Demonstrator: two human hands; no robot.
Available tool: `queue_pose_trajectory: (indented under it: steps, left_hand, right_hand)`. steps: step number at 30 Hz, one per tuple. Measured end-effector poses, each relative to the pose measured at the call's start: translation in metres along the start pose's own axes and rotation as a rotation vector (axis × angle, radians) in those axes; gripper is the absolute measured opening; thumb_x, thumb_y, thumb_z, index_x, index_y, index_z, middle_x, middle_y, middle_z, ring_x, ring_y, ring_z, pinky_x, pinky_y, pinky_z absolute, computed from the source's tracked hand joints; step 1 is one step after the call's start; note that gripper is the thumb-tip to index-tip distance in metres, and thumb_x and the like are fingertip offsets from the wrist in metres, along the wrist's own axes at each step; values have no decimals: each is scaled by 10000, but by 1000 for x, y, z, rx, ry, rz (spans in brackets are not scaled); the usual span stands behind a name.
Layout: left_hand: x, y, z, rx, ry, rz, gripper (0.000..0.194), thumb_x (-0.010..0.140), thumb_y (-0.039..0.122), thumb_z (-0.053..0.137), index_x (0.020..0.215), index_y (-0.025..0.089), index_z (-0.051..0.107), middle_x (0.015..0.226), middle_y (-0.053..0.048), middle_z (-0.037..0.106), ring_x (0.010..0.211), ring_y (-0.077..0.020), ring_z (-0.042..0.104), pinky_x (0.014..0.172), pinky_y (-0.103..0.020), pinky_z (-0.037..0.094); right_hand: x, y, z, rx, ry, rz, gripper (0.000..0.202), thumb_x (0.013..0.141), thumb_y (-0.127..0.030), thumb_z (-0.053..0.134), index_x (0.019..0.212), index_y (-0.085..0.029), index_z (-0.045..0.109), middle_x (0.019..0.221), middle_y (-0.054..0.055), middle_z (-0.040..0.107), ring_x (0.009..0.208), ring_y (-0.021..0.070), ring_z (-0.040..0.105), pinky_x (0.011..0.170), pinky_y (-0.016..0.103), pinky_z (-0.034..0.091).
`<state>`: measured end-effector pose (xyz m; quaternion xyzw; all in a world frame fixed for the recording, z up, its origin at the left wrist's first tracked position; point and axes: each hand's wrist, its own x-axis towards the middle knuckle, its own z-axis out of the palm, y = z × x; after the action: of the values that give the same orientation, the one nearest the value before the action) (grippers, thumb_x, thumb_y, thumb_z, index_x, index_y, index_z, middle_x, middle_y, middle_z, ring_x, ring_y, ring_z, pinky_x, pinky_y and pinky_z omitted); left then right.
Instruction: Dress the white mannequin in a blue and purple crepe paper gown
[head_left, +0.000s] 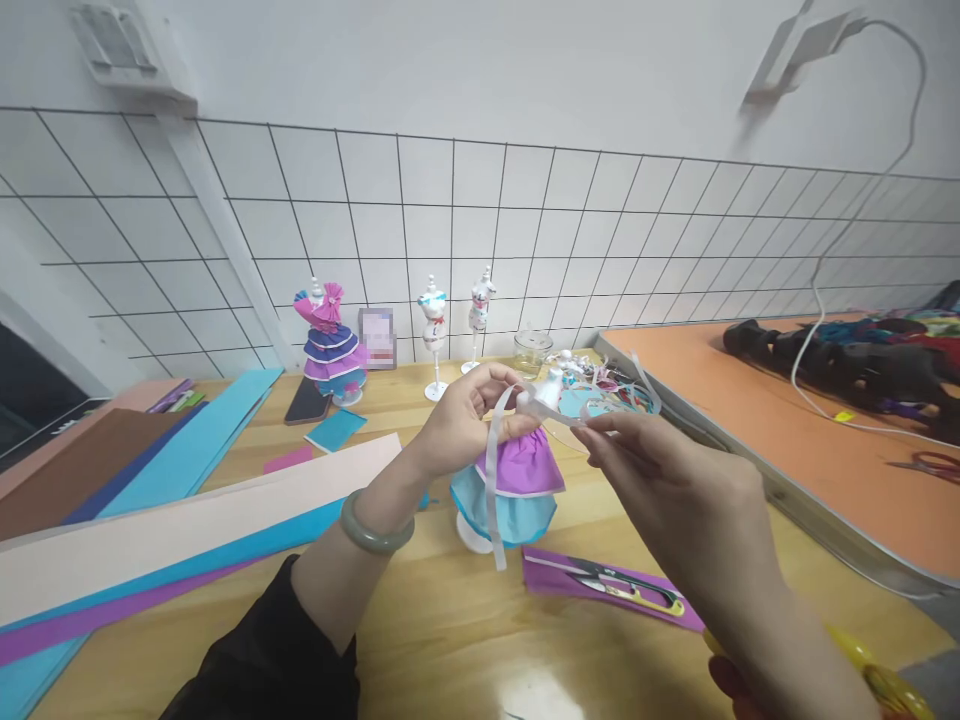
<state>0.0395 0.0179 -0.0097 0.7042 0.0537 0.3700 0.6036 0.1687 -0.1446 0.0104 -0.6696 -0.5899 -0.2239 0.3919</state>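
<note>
A small white dress-form mannequin (554,388) stands at the middle of the table, wearing a skirt with a purple upper tier (525,462) and a light blue lower tier (504,507). A whitish translucent strip (493,480) runs across its waist, and one end hangs down over the skirt's front. My left hand (480,405) is closed at the mannequin's left side, pinching the strip between thumb and fingers. On the other side my right hand (667,480) pinches the strip with thumb and forefinger. The mannequin's waist is partly hidden behind my fingers.
Yellow-handled thread snips (630,585) lie on a purple piece (544,570) in front. Long coloured sheets (225,490) cover the left. Behind stand a dressed mannequin (330,345), two slimmer mannequins (434,335), a glass jar (532,350) and a phone (307,400). An orange surface (712,400) lies right.
</note>
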Motion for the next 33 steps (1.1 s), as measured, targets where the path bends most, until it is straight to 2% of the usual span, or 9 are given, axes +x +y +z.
queue_pose_trajectory:
  steps: [7, 17, 27, 30, 33]
  left_hand:
    - [0, -2, -1, -97, -56, -25, 387, 678, 252, 799, 943, 173, 529, 869, -8, 630, 794, -102, 625, 701, -231, 516]
    - [-1, -1, 3, -129, -78, -59, 386, 676, 274, 805, 921, 183, 521, 878, -13, 626, 816, -109, 618, 704, -233, 513]
    - [-2, -1, 1, -104, -140, -1, 349, 701, 221, 786, 927, 192, 522, 892, 1, 597, 847, -102, 605, 744, -236, 517]
    - [-2, -3, -1, -134, -188, -10, 362, 713, 202, 778, 956, 200, 510, 908, 2, 595, 850, -97, 607, 751, -236, 521]
    - [-3, -3, -2, -164, -247, -57, 392, 721, 202, 774, 992, 204, 491, 933, -12, 599, 870, -113, 623, 746, -246, 527]
  right_hand:
    - [6, 3, 1, -12, -3, -15, 192, 921, -345, 575, 838, -197, 666, 627, 7, 704, 524, 149, 662, 504, 253, 445]
    - [12, 7, 2, 158, -103, 139, 248, 887, -410, 592, 771, -204, 667, 574, -12, 650, 480, 118, 571, 498, 248, 415]
    - [33, 11, -5, 423, -364, 301, 309, 827, -448, 646, 649, -196, 648, 494, -24, 609, 383, 70, 433, 369, 202, 290]
    - [34, 15, -5, 500, -451, 420, 316, 804, -486, 669, 863, -176, 662, 535, -12, 654, 335, 55, 385, 323, 192, 260]
    - [34, 21, -5, 538, -505, 496, 623, 757, -485, 727, 1260, -163, 550, 515, -34, 648, 314, 64, 380, 305, 183, 271]
